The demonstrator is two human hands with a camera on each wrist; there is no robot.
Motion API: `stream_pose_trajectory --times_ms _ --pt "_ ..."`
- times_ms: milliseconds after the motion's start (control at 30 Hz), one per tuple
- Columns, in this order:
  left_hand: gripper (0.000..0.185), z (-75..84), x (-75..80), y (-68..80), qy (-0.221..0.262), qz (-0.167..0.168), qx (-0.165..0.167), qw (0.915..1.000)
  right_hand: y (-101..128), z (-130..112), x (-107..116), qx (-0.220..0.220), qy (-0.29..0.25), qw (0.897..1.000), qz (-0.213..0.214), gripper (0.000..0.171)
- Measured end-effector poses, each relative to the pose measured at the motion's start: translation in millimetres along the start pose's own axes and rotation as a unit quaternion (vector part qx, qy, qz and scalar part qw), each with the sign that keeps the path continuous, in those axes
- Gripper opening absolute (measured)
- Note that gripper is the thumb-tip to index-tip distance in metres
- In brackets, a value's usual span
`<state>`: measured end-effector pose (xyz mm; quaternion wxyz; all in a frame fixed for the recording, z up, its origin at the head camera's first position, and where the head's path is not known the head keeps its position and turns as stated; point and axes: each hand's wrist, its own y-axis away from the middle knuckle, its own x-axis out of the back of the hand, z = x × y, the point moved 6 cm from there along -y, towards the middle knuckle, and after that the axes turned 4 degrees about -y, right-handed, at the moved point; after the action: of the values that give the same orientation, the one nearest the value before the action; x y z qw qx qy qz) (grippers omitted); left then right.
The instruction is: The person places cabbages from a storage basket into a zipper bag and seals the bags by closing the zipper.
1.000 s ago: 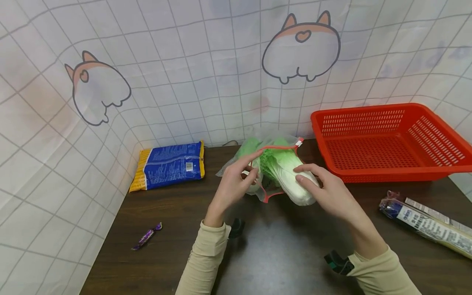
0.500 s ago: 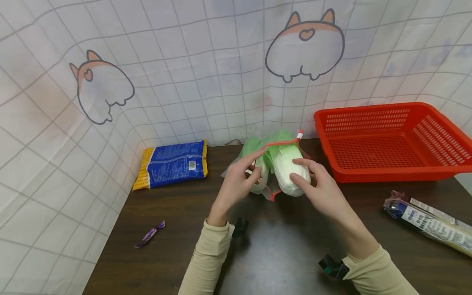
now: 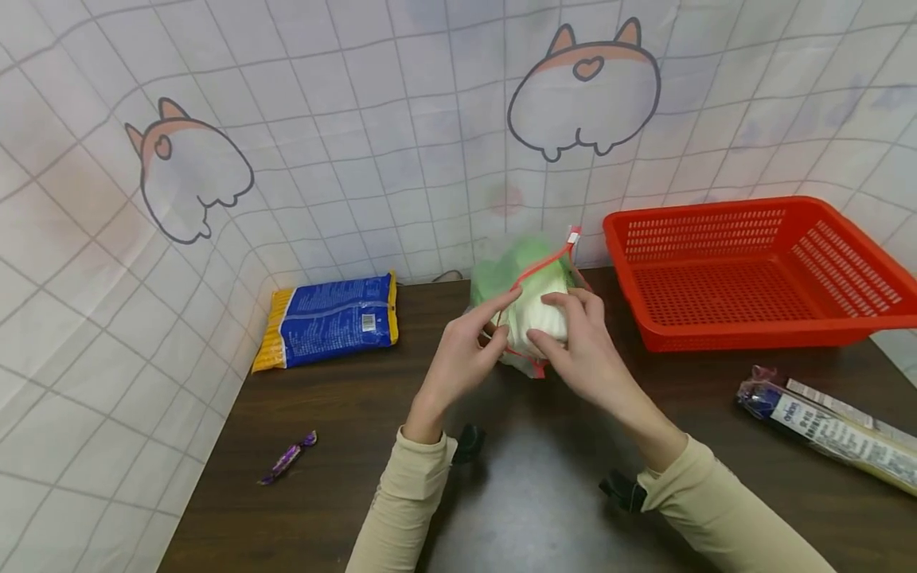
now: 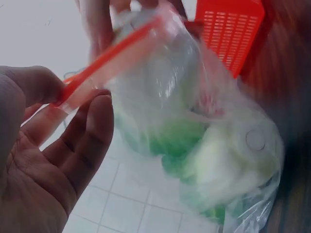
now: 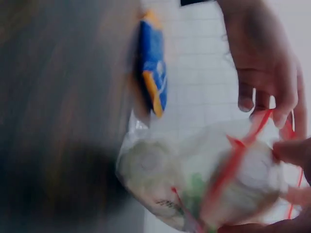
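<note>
A clear zip bag (image 3: 494, 274) with a red zip edge stands near the wall, its mouth toward me. My left hand (image 3: 462, 358) pinches the red edge between thumb and fingers, plain in the left wrist view. My right hand (image 3: 591, 350) grips the white base of a napa cabbage (image 3: 540, 306), whose leafy green end is inside the bag. Another napa cabbage (image 4: 233, 155) lies lower in the bag in the left wrist view. The right wrist view is blurred; there the red zip strip (image 5: 231, 170) crosses in front of the held cabbage.
A red plastic basket (image 3: 752, 330) stands at the right rear. In front of it lies a long clear-wrapped package (image 3: 831, 426). At left are a blue and yellow packet (image 3: 333, 322) and a small purple-wrapped candy (image 3: 288, 458) on the dark table (image 3: 344, 493). A tiled-pattern sheet hangs behind.
My right hand has moved left and away from me, pushing the cabbage from the bag's mouth deeper inside. My left hand keeps its pinch on the edge, and the bag stands up more.
</note>
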<state>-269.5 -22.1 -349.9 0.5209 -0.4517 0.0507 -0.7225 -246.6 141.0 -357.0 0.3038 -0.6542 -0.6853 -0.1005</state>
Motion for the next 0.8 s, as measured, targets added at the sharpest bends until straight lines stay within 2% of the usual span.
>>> stream_pose_trajectory --times_ms 100,167,267,367,433,500,600,700,767,800 --pt "0.048 -2.5 0.8 0.2 0.002 0.008 0.017 0.9998 -2.8 -6.7 -4.2 0.028 0.064 0.996 -0.05 0.049" --pt "0.049 -5.0 3.0 0.6 0.011 0.019 0.038 0.999 -2.6 -11.8 3.2 0.045 0.084 0.992 -0.081 0.044" --pt "0.048 -7.7 7.4 0.7 0.023 0.035 0.061 0.9973 -3.0 -18.2 27.8 0.054 0.068 0.994 -0.072 0.034" --pt "0.049 -8.3 9.6 0.4 0.029 0.037 0.069 0.9965 -7.3 -14.4 51.5 0.037 -0.028 0.998 -0.032 0.03" --pt "0.048 -8.2 10.1 0.3 0.029 0.034 0.071 0.9965 -11.1 -4.9 60.8 0.017 -0.109 0.994 -0.007 0.031" --pt "0.048 -8.7 10.3 0.5 0.03 0.032 0.074 0.9963 -15.4 8.7 63.2 -0.003 -0.197 0.98 0.003 0.034" --pt "0.048 -9.4 10.6 1.1 0.03 0.032 0.078 0.996 -20.1 28.7 59.9 -0.034 -0.296 0.955 0.003 0.038" --pt "0.048 -9.8 10.5 1.5 0.032 0.034 0.079 0.9958 -23.4 43.1 53.3 -0.058 -0.36 0.931 -0.006 0.042" --pt "0.048 -9.6 10.5 1.4 0.032 0.034 0.078 0.9958 -25.1 47.6 49.7 -0.065 -0.38 0.922 -0.015 0.043" --pt "0.048 -9.2 10.8 1.3 0.032 0.033 0.078 0.9959 -26.2 49.0 48.1 -0.066 -0.381 0.922 -0.019 0.044"
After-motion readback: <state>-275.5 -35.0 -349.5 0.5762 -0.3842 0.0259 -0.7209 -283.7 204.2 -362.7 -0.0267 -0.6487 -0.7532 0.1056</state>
